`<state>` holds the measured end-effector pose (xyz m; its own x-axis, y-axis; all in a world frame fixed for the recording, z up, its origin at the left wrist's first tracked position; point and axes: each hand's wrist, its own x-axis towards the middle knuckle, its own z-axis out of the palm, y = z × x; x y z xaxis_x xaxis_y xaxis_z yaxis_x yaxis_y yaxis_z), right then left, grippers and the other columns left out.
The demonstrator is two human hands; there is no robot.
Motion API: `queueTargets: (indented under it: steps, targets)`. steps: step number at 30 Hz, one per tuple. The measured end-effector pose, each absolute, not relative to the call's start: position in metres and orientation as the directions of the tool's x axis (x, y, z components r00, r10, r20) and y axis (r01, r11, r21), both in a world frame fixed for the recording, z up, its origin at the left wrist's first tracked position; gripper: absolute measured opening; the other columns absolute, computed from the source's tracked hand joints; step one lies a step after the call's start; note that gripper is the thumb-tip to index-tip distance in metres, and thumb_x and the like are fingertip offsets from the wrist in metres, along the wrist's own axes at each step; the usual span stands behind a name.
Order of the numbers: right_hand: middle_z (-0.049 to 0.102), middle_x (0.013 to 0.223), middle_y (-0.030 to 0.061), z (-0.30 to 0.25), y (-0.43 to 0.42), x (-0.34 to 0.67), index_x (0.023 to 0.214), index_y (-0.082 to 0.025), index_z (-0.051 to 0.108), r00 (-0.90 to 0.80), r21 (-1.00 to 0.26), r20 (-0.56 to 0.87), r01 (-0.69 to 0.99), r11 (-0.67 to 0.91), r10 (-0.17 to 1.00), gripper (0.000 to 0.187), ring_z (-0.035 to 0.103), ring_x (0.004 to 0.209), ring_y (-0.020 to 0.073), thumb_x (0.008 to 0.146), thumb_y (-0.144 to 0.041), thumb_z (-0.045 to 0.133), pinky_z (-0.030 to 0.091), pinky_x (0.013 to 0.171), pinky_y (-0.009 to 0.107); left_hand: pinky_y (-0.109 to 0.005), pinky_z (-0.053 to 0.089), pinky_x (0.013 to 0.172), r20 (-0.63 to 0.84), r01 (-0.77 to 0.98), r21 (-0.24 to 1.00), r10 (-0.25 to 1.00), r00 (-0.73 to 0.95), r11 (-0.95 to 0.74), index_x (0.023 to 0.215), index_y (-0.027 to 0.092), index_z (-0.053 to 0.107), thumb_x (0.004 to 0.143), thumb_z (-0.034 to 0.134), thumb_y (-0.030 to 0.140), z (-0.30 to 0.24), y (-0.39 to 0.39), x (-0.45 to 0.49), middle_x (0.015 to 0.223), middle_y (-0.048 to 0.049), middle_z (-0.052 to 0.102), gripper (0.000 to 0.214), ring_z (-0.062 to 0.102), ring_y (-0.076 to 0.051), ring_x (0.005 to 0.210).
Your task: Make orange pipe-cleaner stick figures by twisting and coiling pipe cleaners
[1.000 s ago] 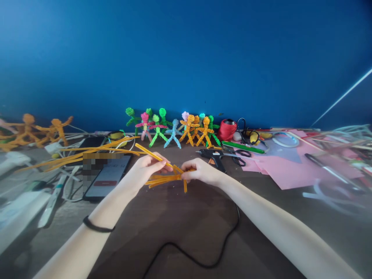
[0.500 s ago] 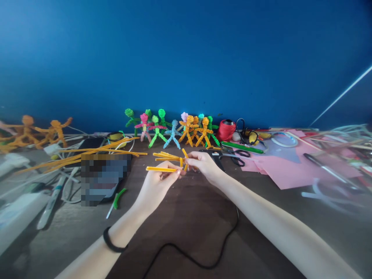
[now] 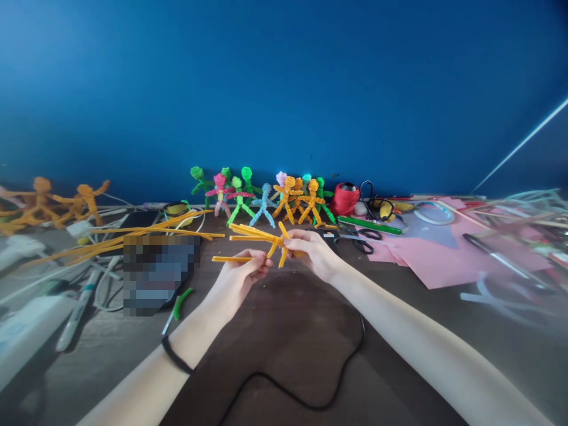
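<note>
Between my hands is a bundle of orange pipe cleaners [image 3: 252,235], its loose ends fanning out to the left. My right hand [image 3: 309,251] pinches the bundle at its right end, where short pieces stick up and down. One more orange pipe cleaner [image 3: 231,259] lies in the closed fingers of my left hand [image 3: 245,269], and its far end bends up to the bundle. Behind them stand twisted pipe-cleaner figures, among them an orange figure [image 3: 313,201], a light blue figure [image 3: 265,204] and a pink and green one.
Long orange pipe cleaners [image 3: 146,229] lie over a blurred-out device [image 3: 160,275] on the left. Scissors [image 3: 364,244], a green pen [image 3: 373,225], red string [image 3: 346,200] and pink paper [image 3: 437,260] lie on the right. A black cable [image 3: 284,397] curves across the table front.
My left hand has moved left and slightly down, away from my right hand, drawing the pipe cleaner with it. The bundle now shows more fully; my right hand is almost still.
</note>
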<state>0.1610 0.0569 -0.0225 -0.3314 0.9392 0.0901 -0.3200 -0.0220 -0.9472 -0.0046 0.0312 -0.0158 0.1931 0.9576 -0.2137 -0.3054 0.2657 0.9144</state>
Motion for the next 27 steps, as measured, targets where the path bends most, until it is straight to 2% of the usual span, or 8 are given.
queueTargets:
  steps: [3, 7, 9, 12, 14, 18, 22, 27]
  targets:
    - [0.054, 0.057, -0.0015, -0.019, 0.053, 0.161, 0.064, -0.014, 0.06, -0.415, -0.951, 0.103, -0.307, -0.032, 0.904, 0.008, 0.046, 0.055, 0.0088, 0.064, -0.022, 0.063, 0.035, 0.057, 0.023, -0.022, 0.041, 0.058, -0.217, -0.307, 0.913, 0.956, 0.199, 0.271, 0.066, 0.014, 0.06, 0.057, 0.072, 0.021, -0.019, 0.033, -0.007, 0.062, 0.0008, 0.06, 0.016, 0.053, -0.008, 0.057]
    - [0.055, 0.059, -0.001, -0.015, 0.05, 0.164, 0.069, -0.013, 0.062, -0.577, -0.971, 0.076, -0.228, -0.071, 0.813, 0.009, 0.047, 0.055, 0.0085, 0.065, -0.021, 0.062, 0.037, 0.057, 0.023, -0.023, 0.043, 0.063, -0.103, -0.257, 0.95, 0.954, 0.282, 0.179, 0.068, 0.015, 0.062, 0.058, 0.071, 0.021, -0.021, 0.036, -0.016, 0.068, 0.0006, 0.061, 0.016, 0.055, -0.01, 0.064]
    - [0.057, 0.063, -0.0002, -0.014, 0.05, 0.167, 0.072, -0.012, 0.063, -0.643, -0.982, 0.059, -0.174, -0.071, 0.764, 0.012, 0.049, 0.056, 0.0089, 0.065, -0.022, 0.062, 0.038, 0.057, 0.023, -0.024, 0.044, 0.065, -0.095, -0.176, 0.973, 0.95, 0.296, 0.152, 0.07, 0.015, 0.061, 0.059, 0.071, 0.025, -0.018, 0.039, -0.021, 0.071, -0.0006, 0.063, 0.018, 0.058, -0.012, 0.068]
    - [0.059, 0.066, 0.0005, -0.011, 0.05, 0.17, 0.075, -0.012, 0.064, -0.711, -0.998, 0.025, -0.062, -0.028, 0.703, 0.016, 0.051, 0.058, 0.0094, 0.065, -0.023, 0.063, 0.04, 0.058, 0.023, -0.025, 0.043, 0.055, -0.183, -0.014, 0.981, 0.944, 0.275, 0.195, 0.063, 0.015, 0.057, 0.054, 0.073, 0.03, -0.007, 0.044, -0.023, 0.057, 0.0013, 0.058, 0.024, 0.055, -0.013, 0.055]
    - [0.06, 0.066, 0.0001, -0.009, 0.05, 0.171, 0.075, -0.012, 0.065, -0.73, -1.0, -0.009, 0.014, 0.001, 0.683, 0.016, 0.052, 0.059, 0.0094, 0.064, -0.024, 0.064, 0.04, 0.06, 0.023, -0.023, 0.043, 0.055, -0.129, 0.095, 0.989, 0.969, 0.212, 0.111, 0.061, 0.015, 0.058, 0.052, 0.074, 0.028, 0.001, 0.046, -0.023, 0.054, 0.0032, 0.057, 0.022, 0.053, -0.011, 0.054]
    - [0.06, 0.066, -0.0006, -0.012, 0.051, 0.17, 0.075, -0.013, 0.065, -0.719, -0.993, -0.05, 0.109, 0.041, 0.694, 0.015, 0.053, 0.061, 0.0102, 0.064, -0.023, 0.063, 0.04, 0.06, 0.023, -0.025, 0.046, 0.065, -0.047, 0.261, 0.965, 0.982, 0.183, -0.002, 0.064, 0.016, 0.062, 0.058, 0.07, 0.028, 0.011, 0.045, -0.025, 0.063, 0.0004, 0.063, 0.016, 0.059, -0.015, 0.065]
    - [0.057, 0.059, -0.0018, -0.018, 0.054, 0.168, 0.07, -0.013, 0.064, -0.674, -0.978, -0.029, 0.171, 0.117, 0.738, 0.011, 0.051, 0.058, 0.0101, 0.065, -0.022, 0.061, 0.039, 0.058, 0.022, -0.029, 0.046, 0.072, -0.009, 0.285, 0.958, 0.987, 0.163, -0.038, 0.07, 0.017, 0.063, 0.061, 0.069, 0.029, 0.013, 0.042, -0.029, 0.07, -0.0018, 0.067, 0.016, 0.062, -0.018, 0.072]
    - [0.054, 0.055, -0.0021, -0.025, 0.058, 0.166, 0.069, -0.012, 0.062, -0.614, -0.972, -0.004, 0.187, 0.14, 0.79, 0.011, 0.048, 0.054, 0.0095, 0.066, -0.022, 0.058, 0.037, 0.055, 0.023, -0.028, 0.046, 0.067, 0.1, 0.343, 0.925, 0.976, 0.192, -0.162, 0.067, 0.018, 0.063, 0.065, 0.065, 0.029, 0.018, 0.034, -0.024, 0.067, -0.0014, 0.066, 0.012, 0.061, -0.018, 0.07]
